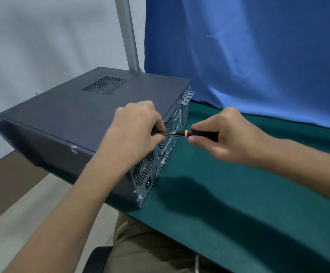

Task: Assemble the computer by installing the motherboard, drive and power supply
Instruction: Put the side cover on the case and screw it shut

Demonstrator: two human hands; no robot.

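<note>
A dark grey computer case [77, 115] lies on its side with its closed panel up, overhanging the left edge of the green table [239, 194]. Its perforated rear face [148, 170] with fan grille and power socket turns toward me and the right. My right hand [231, 138] grips the black handle of a screwdriver [191, 133] with an orange collar, held level. The metal shaft points left at the upper rear edge of the case. My left hand [138, 127] pinches the shaft near its tip, hiding the tip and whatever it meets.
A blue cloth [249, 56] hangs behind the table. A grey metal post [127, 32] rises behind the case against a pale wall. Left of the table lies light floor. My lap and a black chair edge [99, 257] sit below the table's front edge.
</note>
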